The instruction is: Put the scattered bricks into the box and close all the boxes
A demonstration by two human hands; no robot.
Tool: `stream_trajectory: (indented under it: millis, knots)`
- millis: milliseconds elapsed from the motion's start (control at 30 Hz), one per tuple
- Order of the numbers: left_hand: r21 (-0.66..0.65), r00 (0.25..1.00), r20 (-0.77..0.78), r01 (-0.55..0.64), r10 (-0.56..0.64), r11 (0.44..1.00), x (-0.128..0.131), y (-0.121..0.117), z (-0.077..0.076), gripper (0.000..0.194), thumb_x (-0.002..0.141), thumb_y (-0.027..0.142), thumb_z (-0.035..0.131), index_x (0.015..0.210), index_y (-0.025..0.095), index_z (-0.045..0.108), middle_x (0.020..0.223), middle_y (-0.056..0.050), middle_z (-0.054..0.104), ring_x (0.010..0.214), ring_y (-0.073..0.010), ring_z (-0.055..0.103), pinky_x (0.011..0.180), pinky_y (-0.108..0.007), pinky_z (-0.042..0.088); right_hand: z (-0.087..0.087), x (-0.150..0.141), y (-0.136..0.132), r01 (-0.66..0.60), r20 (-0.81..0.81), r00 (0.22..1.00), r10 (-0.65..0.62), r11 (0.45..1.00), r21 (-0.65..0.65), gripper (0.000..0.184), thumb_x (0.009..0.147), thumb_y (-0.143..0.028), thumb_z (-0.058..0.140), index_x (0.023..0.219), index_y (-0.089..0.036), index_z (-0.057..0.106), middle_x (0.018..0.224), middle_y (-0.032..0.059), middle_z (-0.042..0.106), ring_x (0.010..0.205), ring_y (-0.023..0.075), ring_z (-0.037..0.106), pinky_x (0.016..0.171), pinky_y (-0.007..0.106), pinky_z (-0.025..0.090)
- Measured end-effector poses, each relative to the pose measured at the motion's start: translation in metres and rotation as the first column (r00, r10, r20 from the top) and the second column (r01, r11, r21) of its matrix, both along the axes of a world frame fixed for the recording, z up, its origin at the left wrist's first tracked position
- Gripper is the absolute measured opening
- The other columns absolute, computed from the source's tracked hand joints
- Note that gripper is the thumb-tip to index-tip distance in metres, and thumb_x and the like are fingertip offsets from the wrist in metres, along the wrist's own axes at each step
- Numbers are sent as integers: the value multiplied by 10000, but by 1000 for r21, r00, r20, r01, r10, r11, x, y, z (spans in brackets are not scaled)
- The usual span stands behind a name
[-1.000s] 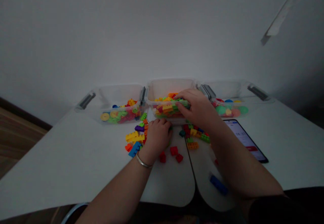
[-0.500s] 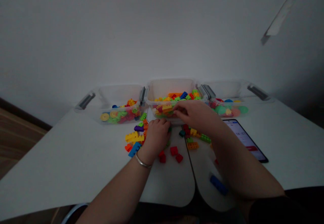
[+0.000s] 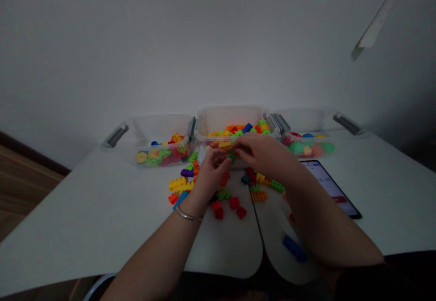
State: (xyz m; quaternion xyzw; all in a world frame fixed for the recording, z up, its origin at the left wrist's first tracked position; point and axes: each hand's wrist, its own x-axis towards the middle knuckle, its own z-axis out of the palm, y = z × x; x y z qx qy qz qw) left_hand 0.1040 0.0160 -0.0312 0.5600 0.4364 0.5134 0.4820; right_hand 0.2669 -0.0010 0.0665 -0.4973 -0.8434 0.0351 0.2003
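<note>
A small green toy brick (image 3: pixel 232 157) is pinched in the fingertips of my left hand (image 3: pixel 213 170), which is raised over the brick pile. My right hand (image 3: pixel 260 152) comes in from the right with thumb and fingers closed right beside that brick. What lies between its fingers is too dark and small to make out. Below the hands are loose red bricks (image 3: pixel 234 202) and green bricks (image 3: pixel 224 194). Yellow bricks (image 3: pixel 181 184), a purple brick (image 3: pixel 187 173) and a light blue brick (image 3: pixel 180 199) lie left of my left hand.
Behind the hands stands a clear bin (image 3: pixel 235 112) of bricks, between a left bin (image 3: pixel 163 119) and a right bin (image 3: pixel 303 115) of colourful pieces. A phone (image 3: pixel 329 189) lies at right. A dark blue brick (image 3: pixel 294 248) sits near the front edge. A seam divides the white table (image 3: pixel 85 214).
My left hand has lifted from the pile and turned toward my right hand, bringing up the green brick. Green bricks beneath it have come into view. My right hand has barely moved.
</note>
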Motion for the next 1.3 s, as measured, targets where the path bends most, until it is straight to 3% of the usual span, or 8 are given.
stream_trajectory:
  millis: [133, 400, 567, 700, 833, 1000, 1133, 1300]
  knots:
    - [-124, 959, 282, 17, 19, 992, 0, 2, 0, 377, 713, 424, 716, 945, 199, 522, 775, 19, 608, 673, -132, 602, 621, -272, 509, -1, -2, -1, -183, 12, 983, 183, 983, -6, 207, 873, -151, 532, 1026, -187, 667, 1071, 73, 699, 1005, 207, 613, 900, 329, 430]
    - [-111, 924, 377, 117, -67, 987, 4, -3, 2, 406, 689, 342, 753, 968, 192, 500, 776, 20, 667, 665, -107, 629, 693, -263, 513, -7, -4, 4, -237, -58, 970, 235, 971, -29, 173, 859, -140, 568, 993, -175, 671, 1049, 73, 712, 1000, 203, 635, 876, 325, 456]
    - [-48, 969, 237, 75, -62, 996, 3, -4, 4, 311, 790, 361, 650, 998, 203, 481, 751, 17, 650, 674, -128, 633, 688, -281, 514, -4, -2, 2, -190, -60, 980, 191, 981, 25, 228, 848, -120, 555, 1015, -186, 695, 973, 62, 726, 898, 185, 650, 814, 305, 462]
    - [147, 986, -164, 18, 6, 989, -1, -9, 6, 234, 859, 320, 550, 1051, 197, 497, 940, -61, 676, 857, -186, 650, 765, -335, 523, -2, 7, 4, -17, -88, 996, 33, 984, 176, 271, 860, -132, 523, 1075, -180, 681, 1046, 87, 720, 952, 215, 650, 843, 337, 467]
    - [360, 656, -725, 99, 212, 928, -5, -15, 9, 247, 846, 251, 570, 1085, 186, 585, 1061, -95, 653, 993, -254, 610, 867, -409, 489, -1, 22, 11, 157, -126, 985, -122, 931, 330, 283, 875, -135, 476, 1071, -157, 678, 1082, 113, 712, 1018, 243, 641, 910, 381, 457]
    - [320, 224, -933, 148, 283, 936, -6, -21, 11, 184, 874, 289, 551, 982, 180, 652, 1001, -101, 655, 971, -289, 607, 814, -414, 471, 0, 36, 15, 298, -69, 954, -291, 906, 300, 310, 871, -129, 461, 1064, -154, 702, 1062, 121, 722, 979, 267, 653, 876, 399, 473]
    - [279, 86, -959, 138, 269, 950, -7, -22, 13, 219, 886, 336, 541, 962, 168, 659, 954, -110, 672, 968, -306, 609, 798, -422, 451, -2, 39, 16, 319, 34, 942, -335, 920, 230, 339, 882, -129, 439, 1076, -151, 717, 1061, 132, 725, 951, 278, 657, 847, 412, 485]
    - [275, 84, -961, 168, 264, 947, -9, -20, 13, 244, 877, 361, 562, 959, 161, 674, 952, -134, 692, 980, -329, 599, 799, -440, 430, -5, 37, 21, 235, 88, 963, -254, 955, 181, 333, 897, -164, 436, 1062, -151, 724, 1090, 122, 718, 982, 262, 646, 895, 407, 479]
